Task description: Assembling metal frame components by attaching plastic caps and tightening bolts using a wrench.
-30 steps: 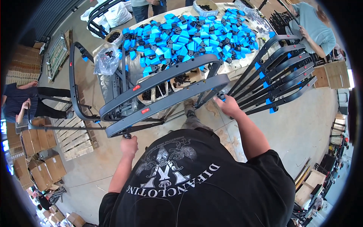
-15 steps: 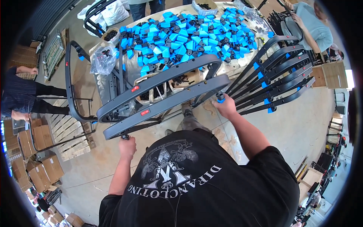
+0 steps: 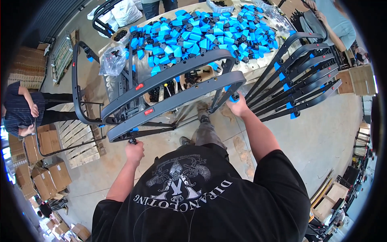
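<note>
A dark grey, U-shaped tubular metal frame (image 3: 177, 104) with a small red mark lies in front of me, between my two hands. My left hand (image 3: 134, 152) is closed on a dark part under the frame's left end. At the right end, my right hand (image 3: 237, 105) grips near a blue-and-black fitting (image 3: 234, 97). The fingers of both hands are partly hidden. Just beyond stands a second, similar metal frame (image 3: 173, 74), close alongside the first. Behind these frames, open boxes (image 3: 197, 77) hold black small parts, and a screwdriver with a yellow handle (image 3: 166, 86) sticks up there.
A table (image 3: 139, 61) carries a large heap of blue-and-black plastic pieces (image 3: 201, 36) and a clear plastic bag (image 3: 113, 60). Several more frames (image 3: 306, 80) lean at the right, near a co-worker (image 3: 336, 24). Another co-worker (image 3: 24, 105) stands left by a wooden pallet (image 3: 76, 137).
The near frame's left end has shifted a little up and left, with my left hand following. My right hand has risen slightly. The left co-worker's hands have come closer together.
</note>
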The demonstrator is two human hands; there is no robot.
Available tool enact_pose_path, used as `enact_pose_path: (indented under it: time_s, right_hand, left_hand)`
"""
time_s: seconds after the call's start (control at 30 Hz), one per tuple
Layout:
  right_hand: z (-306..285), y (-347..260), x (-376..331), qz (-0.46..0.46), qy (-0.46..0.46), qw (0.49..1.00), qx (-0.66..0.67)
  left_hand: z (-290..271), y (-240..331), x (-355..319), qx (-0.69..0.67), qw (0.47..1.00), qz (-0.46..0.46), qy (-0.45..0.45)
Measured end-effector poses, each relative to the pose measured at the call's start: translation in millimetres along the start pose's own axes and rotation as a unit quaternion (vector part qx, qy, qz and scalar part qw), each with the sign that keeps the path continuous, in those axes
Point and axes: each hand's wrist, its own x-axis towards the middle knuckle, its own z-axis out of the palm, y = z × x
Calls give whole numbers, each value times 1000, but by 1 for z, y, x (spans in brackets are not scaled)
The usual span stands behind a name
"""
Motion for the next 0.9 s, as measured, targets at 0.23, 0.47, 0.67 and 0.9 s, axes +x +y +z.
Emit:
enact_pose_path:
  time_s: [0.23, 0.47, 0.67, 0.9]
  right_hand:
    - [11, -34, -8, -42, 15, 998, 51]
    - [14, -61, -25, 26, 59, 998, -5]
    - [84, 42, -84, 2, 90, 996, 20]
    - [168, -173, -76, -126, 4, 990, -57]
  left_hand:
    - [-37, 18, -6, 162, 977, -84, -115]
    - [-34, 1, 12, 159, 975, -63, -141]
    - [16, -29, 9, 74, 966, 181, 170]
    - [14, -53, 22, 40, 954, 208, 211]
